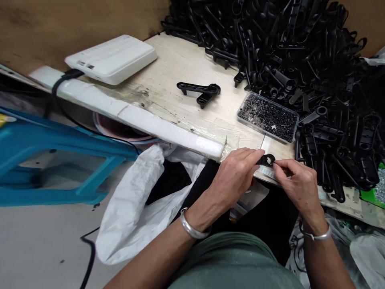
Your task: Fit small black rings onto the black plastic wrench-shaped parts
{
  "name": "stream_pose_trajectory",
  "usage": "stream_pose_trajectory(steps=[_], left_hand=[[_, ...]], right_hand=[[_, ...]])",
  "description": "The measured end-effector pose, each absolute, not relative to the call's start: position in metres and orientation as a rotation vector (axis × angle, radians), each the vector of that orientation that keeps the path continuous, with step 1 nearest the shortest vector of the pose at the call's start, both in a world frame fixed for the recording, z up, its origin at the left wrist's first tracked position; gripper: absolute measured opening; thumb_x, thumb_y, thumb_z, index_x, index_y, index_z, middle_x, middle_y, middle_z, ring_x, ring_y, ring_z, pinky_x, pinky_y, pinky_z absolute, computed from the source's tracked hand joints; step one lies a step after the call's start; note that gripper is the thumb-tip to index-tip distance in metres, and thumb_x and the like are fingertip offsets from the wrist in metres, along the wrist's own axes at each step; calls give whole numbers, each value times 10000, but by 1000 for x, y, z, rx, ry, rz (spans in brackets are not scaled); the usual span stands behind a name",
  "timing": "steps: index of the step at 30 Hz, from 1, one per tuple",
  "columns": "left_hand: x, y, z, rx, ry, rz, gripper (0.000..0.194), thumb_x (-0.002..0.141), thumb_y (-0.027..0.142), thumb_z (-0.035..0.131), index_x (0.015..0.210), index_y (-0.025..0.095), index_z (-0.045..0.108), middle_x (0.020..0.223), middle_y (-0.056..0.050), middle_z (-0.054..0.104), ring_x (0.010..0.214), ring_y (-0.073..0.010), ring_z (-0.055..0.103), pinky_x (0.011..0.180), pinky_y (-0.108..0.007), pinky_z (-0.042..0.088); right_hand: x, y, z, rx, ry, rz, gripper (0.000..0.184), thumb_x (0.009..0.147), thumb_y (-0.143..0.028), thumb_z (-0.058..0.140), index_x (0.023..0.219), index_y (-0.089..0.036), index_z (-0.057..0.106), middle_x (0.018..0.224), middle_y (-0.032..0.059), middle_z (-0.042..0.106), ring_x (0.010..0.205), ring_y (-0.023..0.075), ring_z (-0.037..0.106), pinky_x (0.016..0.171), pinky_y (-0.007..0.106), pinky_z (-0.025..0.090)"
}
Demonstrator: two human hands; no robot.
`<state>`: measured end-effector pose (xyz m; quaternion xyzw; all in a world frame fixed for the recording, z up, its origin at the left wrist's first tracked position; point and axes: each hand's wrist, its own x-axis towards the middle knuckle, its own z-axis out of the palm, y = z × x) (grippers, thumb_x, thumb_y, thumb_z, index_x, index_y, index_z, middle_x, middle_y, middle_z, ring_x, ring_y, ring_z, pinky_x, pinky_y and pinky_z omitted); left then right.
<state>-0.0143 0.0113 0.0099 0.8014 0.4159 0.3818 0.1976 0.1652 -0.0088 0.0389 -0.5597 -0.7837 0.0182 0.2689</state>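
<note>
My left hand (pixel 237 172) is closed around a black plastic part with a ring-shaped end (pixel 266 159), just above the table's front edge. The ring sticks out past my fingertips toward the right, and the rest of the part is hidden under my fingers. At the ring's right side, my right hand (pixel 296 180) pinches with thumb and forefinger; whatever sits between those fingertips is too small to make out. Behind both hands lies a clear plastic box (pixel 267 116) holding many tiny black and grey pieces.
A large heap of black plastic parts (pixel 300 60) covers the right and back of the table (pixel 174 60). One jointed black part (pixel 200 92) lies apart. A white device (pixel 111 58) with a black cable stands left. Below are a blue stool (pixel 99 180) and white bag (pixel 129 212).
</note>
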Motion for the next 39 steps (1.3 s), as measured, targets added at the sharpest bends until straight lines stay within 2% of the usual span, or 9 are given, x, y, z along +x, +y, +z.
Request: stream_pose_trajectory(steps=[6, 11, 15, 18, 24, 39], left_hand=[[-7, 15, 18, 2284, 1170, 1123, 234, 860, 57, 552, 1074, 138, 600, 979, -76, 702, 929, -208, 648, 819, -356, 524], [4, 27, 28, 2493, 1218, 759, 255, 848, 24, 504, 1031, 144, 635, 802, -47, 707, 754, -207, 660, 729, -350, 510], [9, 28, 27, 2523, 1256, 631, 229, 841, 22, 491, 959, 149, 640, 764, -44, 690, 696, -190, 641, 638, -296, 486], [10, 26, 23, 2531, 1251, 660, 193, 843, 26, 492, 889, 151, 631, 762, -36, 681, 705, -182, 632, 636, -280, 486], [10, 24, 12, 2567, 1213, 840, 229, 829, 4, 459, 869, 146, 634, 818, -44, 695, 792, -182, 643, 730, -284, 513], [17, 24, 4, 2573, 1213, 1112, 243, 850, 13, 431, 789, 146, 625, 742, -43, 681, 725, -194, 636, 709, -313, 495]], right_hand=[[169, -8, 39, -1510, -2069, 75, 117, 858, -144, 590, 786, -161, 680, 709, 13, 695, 570, 127, 617, 587, 225, 485], [171, -13, 36, -1524, -2036, 88, 121, 853, -145, 587, 773, -164, 676, 687, 7, 685, 549, 124, 595, 577, 229, 482], [171, -16, 34, -1534, -2018, 111, 133, 856, -147, 575, 769, -175, 672, 679, -2, 682, 539, 119, 592, 574, 224, 489], [172, -17, 32, -1531, -2002, 130, 130, 853, -139, 577, 767, -175, 668, 676, -5, 677, 538, 115, 592, 576, 216, 490], [168, -16, 29, -1513, -1983, 159, 138, 843, -123, 563, 753, -167, 658, 669, 3, 675, 542, 116, 600, 580, 211, 486], [167, -14, 28, -1559, -1927, 239, 151, 833, -167, 546, 744, -186, 667, 639, -1, 665, 530, 130, 598, 567, 230, 492]])
